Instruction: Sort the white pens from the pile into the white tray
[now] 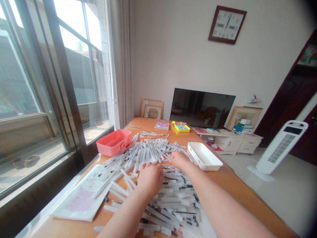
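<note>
My left hand (151,178) is over the middle of a heap of translucent pen barrels (148,150), its fingers curled downward. Whatever those fingers hold is hidden behind the back of the hand. Just right and slightly farther off, my right hand (178,159) is closed, thumb and fingers drawn together facing the left hand. Anything it grips is too small to make out. Under and between my forearms lie more loose white pen pieces (183,195), with small black parts and thin dark refills among them.
A coral-red basket (114,142) stands left of the heap, a white tray (205,157) right. A paper-like packet (79,195) lies front left. Farther back on the wooden table (237,198) are a booklet (161,126), a yellow box (182,127) and a pen (135,127).
</note>
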A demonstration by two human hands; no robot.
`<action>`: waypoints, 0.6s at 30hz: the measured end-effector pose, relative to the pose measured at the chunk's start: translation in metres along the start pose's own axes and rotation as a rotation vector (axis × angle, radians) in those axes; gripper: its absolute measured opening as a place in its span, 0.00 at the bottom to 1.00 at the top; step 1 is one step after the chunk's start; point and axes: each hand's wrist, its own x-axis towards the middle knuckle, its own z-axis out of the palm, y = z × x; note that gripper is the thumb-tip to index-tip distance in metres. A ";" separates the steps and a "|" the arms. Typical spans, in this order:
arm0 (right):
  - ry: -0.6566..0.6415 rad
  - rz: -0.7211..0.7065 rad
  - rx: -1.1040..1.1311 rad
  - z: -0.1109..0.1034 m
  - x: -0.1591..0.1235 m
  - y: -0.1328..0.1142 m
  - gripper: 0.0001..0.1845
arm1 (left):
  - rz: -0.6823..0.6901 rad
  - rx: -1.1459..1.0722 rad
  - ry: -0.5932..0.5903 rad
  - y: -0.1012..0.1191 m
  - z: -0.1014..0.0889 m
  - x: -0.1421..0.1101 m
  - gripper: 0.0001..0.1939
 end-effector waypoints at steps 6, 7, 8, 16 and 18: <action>-0.069 -0.031 0.275 -0.022 -0.036 -0.003 0.08 | -0.180 -0.349 0.163 -0.012 0.006 0.010 0.16; -0.102 -0.044 0.329 -0.026 -0.046 -0.004 0.08 | -0.240 -0.485 0.191 -0.014 0.007 0.012 0.17; -0.137 -0.060 0.381 -0.030 -0.056 -0.005 0.08 | -0.304 -0.640 0.209 -0.016 0.007 0.015 0.18; -0.417 -0.042 0.907 -0.039 -0.120 0.002 0.11 | -0.457 -1.706 0.162 -0.018 -0.015 0.018 0.24; -0.451 -0.019 0.978 -0.033 -0.124 0.005 0.10 | -0.425 -1.770 0.120 -0.018 -0.018 0.017 0.22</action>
